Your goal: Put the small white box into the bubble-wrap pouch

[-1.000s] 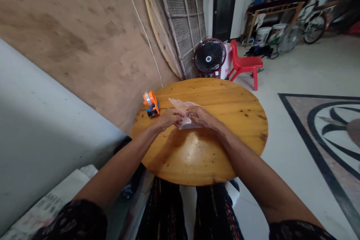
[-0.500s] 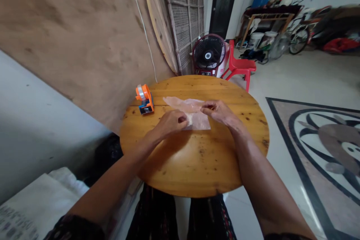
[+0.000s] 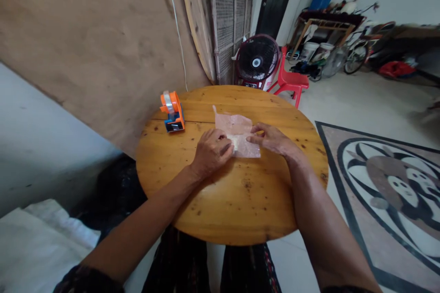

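Head view: the left hand (image 3: 212, 149) is positioned at the left side of a translucent pinkish plastic sheet (image 3: 233, 122), fingers curled down at a small whitish piece (image 3: 235, 145) that lies on the sheet. Whether these fingers clasp the piece or merely press on it cannot be told, as the hand covers the contact; the low, curled posture suggests a holding-down function, preventing slip. The right hand (image 3: 273, 138) is at the opposite side, thumb and forefinger parted by a narrow gap at the sheet's right edge. No object is seen clasped between them; this placement appears suited to controlling the edge while the left side is steadied. The sheet lies around the middle of the round wooden table (image 3: 237, 206), between the hands, presumably so that both sides are within equal reach. An orange-and-blue tape dispenser (image 3: 177, 113) stands near the table's far left edge, apart from the sheet and from both hands; that location likely leaves it accessible without obstructing them. Beyond the table's far edge stand a fan (image 3: 257, 60) and, to its right, a red chair (image 3: 292, 80). Farther right, a bicycle (image 3: 357, 55) stands well apart from the work.
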